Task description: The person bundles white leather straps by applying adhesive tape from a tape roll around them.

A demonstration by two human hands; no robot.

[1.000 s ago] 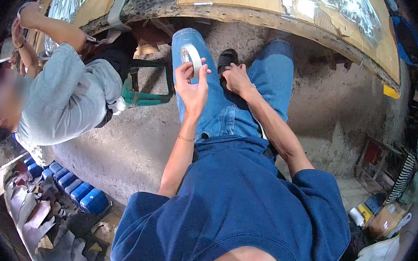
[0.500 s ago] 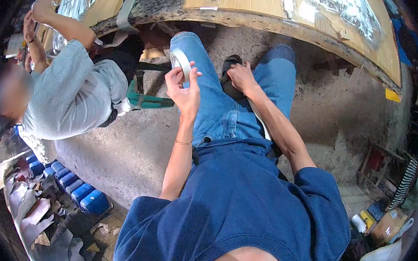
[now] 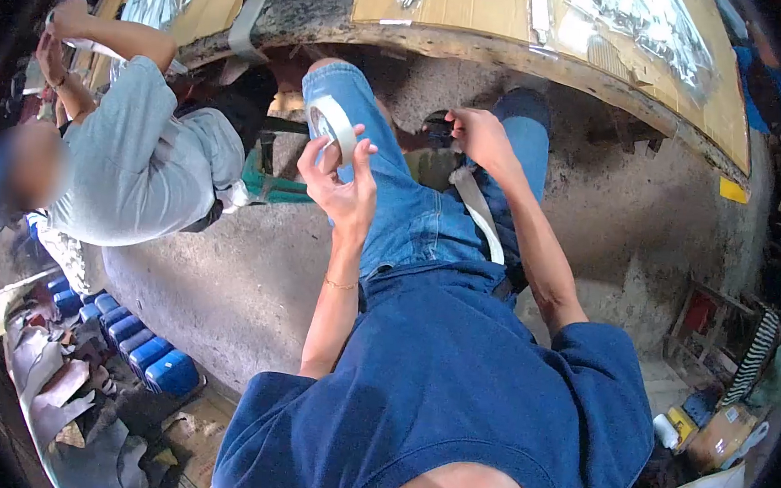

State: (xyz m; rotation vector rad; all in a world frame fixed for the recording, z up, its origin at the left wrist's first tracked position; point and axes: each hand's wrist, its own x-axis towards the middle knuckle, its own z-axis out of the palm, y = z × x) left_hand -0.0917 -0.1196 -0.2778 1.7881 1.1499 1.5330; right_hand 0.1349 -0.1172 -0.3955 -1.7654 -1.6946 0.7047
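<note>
My left hand (image 3: 340, 185) is raised over my left thigh, fingers curled round a roll of white tape (image 3: 341, 128) that stands on edge. My right hand (image 3: 485, 143) is above my right thigh, its fingers pinched together. What they hold, if anything, is too small to make out. Just beyond those fingertips, between my knees, is a dark object (image 3: 438, 127), partly hidden. A pale grey strip (image 3: 477, 210) lies across my lap below my right wrist.
Ahead is a worktable edge (image 3: 552, 55) with cardboard and silvery strips (image 3: 641, 30) on top. At left sits a person in a grey shirt (image 3: 121, 168), hands raised. Blue containers (image 3: 169, 372) and leather scraps (image 3: 110, 433) lie at lower left; a cardboard box (image 3: 726, 434) is at right.
My right hand has lifted off the dark object on my lap and moved slightly right, uncovering more of the grey strip. The tape roll has turned slightly in my left hand.
</note>
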